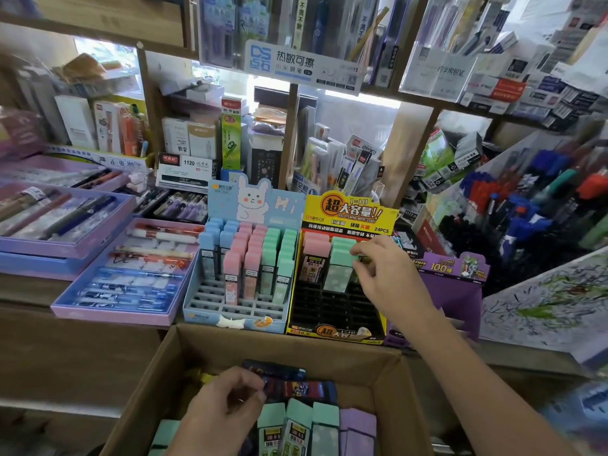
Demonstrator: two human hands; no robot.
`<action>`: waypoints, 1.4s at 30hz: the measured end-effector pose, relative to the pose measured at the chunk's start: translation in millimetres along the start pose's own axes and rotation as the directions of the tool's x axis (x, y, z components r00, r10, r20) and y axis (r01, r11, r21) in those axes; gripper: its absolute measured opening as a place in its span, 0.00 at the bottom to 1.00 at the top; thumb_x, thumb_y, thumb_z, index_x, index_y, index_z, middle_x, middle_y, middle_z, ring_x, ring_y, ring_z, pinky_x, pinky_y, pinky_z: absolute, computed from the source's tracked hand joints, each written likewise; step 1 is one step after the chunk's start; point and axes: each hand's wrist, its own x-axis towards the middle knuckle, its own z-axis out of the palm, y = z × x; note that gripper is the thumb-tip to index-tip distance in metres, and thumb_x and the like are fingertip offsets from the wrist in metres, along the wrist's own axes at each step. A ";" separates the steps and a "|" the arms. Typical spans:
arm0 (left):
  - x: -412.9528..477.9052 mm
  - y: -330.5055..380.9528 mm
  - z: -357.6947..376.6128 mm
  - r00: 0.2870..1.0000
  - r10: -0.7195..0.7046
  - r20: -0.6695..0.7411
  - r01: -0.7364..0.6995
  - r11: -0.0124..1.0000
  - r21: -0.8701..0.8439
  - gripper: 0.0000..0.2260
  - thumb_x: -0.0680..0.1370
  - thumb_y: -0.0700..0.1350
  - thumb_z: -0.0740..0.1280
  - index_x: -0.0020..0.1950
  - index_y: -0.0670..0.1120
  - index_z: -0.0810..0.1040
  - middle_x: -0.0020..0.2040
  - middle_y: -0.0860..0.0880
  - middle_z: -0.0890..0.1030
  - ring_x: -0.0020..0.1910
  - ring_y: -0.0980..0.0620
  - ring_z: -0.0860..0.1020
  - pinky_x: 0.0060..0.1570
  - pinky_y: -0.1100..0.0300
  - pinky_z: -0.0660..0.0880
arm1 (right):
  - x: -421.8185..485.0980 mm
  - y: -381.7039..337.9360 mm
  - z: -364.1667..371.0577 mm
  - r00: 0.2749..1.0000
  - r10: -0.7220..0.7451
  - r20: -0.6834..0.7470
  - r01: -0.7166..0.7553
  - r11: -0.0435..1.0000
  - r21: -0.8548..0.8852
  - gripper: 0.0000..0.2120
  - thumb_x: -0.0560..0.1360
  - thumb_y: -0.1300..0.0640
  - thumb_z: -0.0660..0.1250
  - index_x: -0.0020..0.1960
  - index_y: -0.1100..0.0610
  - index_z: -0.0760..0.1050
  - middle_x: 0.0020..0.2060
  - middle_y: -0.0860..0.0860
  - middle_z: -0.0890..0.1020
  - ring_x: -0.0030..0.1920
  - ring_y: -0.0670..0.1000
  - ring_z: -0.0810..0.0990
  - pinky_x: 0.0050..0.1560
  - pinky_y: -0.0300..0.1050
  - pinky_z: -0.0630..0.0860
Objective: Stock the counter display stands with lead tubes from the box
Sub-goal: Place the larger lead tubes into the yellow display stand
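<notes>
Two display stands sit on the counter: a light blue stand (210, 301) holding blue, pink and green lead tubes, and a black-and-yellow stand (329, 324) with a few pink and green tubes at its back. My right hand (385, 271) reaches over the black stand and pinches a green-capped lead tube (360, 258) at its back right slots. My left hand (227, 409) is down in the cardboard box (171, 357), its fingers curled round a dark lead tube pack (289, 386). Green and purple tubes (316, 429) stand in the box.
Purple trays of pens (125, 284) lie left of the stands. A purple display (454, 274) stands to the right, beside a bin of blue and red pens (526, 205). Shelves packed with stationery rise behind the counter.
</notes>
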 end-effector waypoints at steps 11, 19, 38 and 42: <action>0.8 -5.5 3.9 1.000 0.031 0.006 -0.031 0.998 0.051 0.03 0.77 0.47 0.74 0.46 0.56 0.83 0.46 0.53 0.85 0.48 0.59 0.81 0.49 0.62 0.76 | -92.0 -43.2 10.1 0.981 0.141 0.134 -0.183 0.897 0.402 0.09 0.78 0.62 0.72 0.51 0.47 0.81 0.35 0.48 0.81 0.36 0.47 0.80 0.38 0.31 0.74; -15.3 -13.5 -4.9 0.974 -0.004 0.227 -0.071 0.944 0.321 0.05 0.79 0.52 0.71 0.54 0.59 0.79 0.49 0.60 0.84 0.49 0.64 0.80 0.49 0.65 0.77 | -153.8 -50.5 34.5 0.760 0.291 0.580 -0.498 0.835 0.233 0.07 0.79 0.55 0.71 0.57 0.50 0.82 0.43 0.44 0.84 0.43 0.40 0.82 0.44 0.35 0.79; -19.8 -33.8 21.8 0.943 -0.182 0.279 0.184 0.983 0.021 0.24 0.75 0.44 0.77 0.68 0.52 0.73 0.53 0.55 0.83 0.48 0.63 0.83 0.40 0.73 0.77 | -189.8 -47.7 58.3 0.551 0.445 0.706 -0.663 0.747 0.046 0.19 0.80 0.57 0.70 0.69 0.49 0.73 0.61 0.47 0.77 0.59 0.48 0.78 0.51 0.40 0.80; -19.9 -33.2 27.2 0.932 -0.224 0.286 0.276 0.948 -0.157 0.23 0.75 0.38 0.76 0.67 0.48 0.74 0.54 0.48 0.83 0.46 0.57 0.86 0.43 0.65 0.82 | -187.1 -47.1 66.9 0.530 0.475 0.702 -0.754 0.643 0.134 0.27 0.77 0.62 0.73 0.73 0.51 0.70 0.58 0.48 0.79 0.55 0.48 0.81 0.54 0.47 0.83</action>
